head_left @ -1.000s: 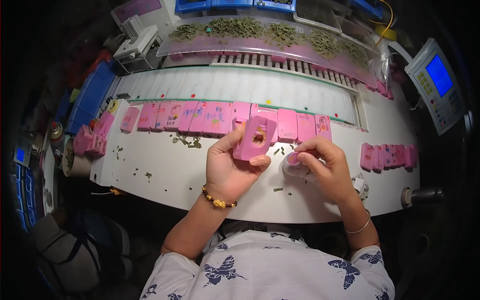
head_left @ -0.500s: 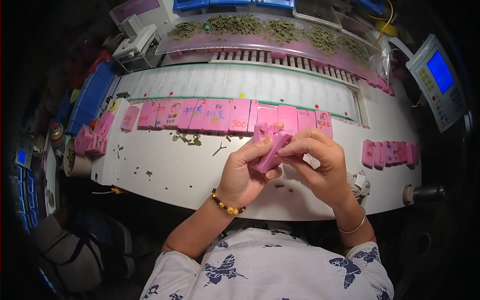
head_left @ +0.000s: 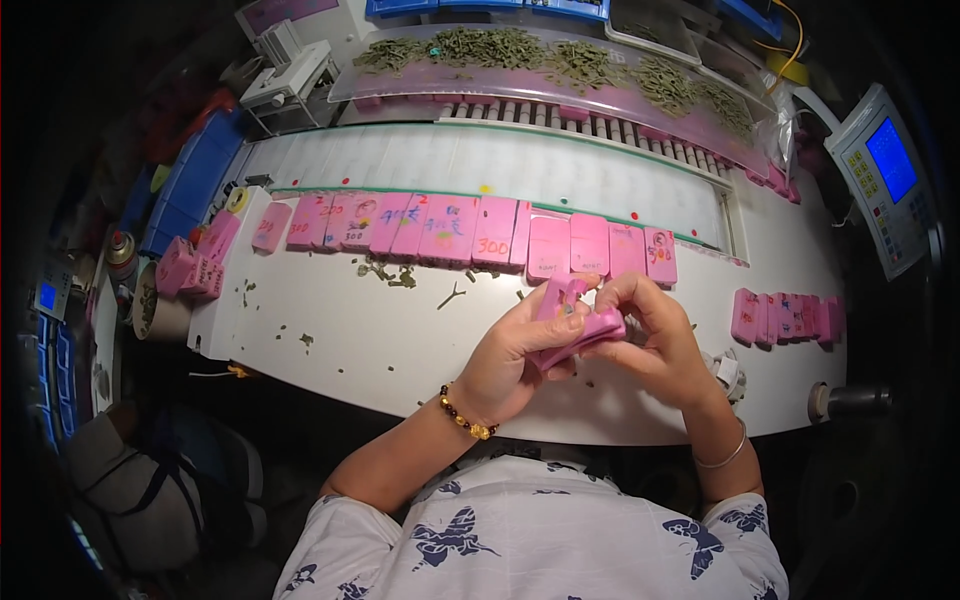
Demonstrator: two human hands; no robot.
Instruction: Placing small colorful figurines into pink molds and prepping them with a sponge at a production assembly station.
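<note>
1 pink mould (head_left: 603,325) is gripped by the left hand (head_left: 502,365) (angled rightward) and right hand (head_left: 662,345), its inside partly hidden.

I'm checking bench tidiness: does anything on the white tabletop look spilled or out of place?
Yes: small dark-green scraps lie strewn on the smooth white tabletop, thickest before the row of pink rectangular blocks. They look spilled because similar green pieces sit heaped on the translucent flat tray beyond.

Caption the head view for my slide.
Left hand and right hand hold a pink block over the white table, a row of pink blocks beyond.
</note>
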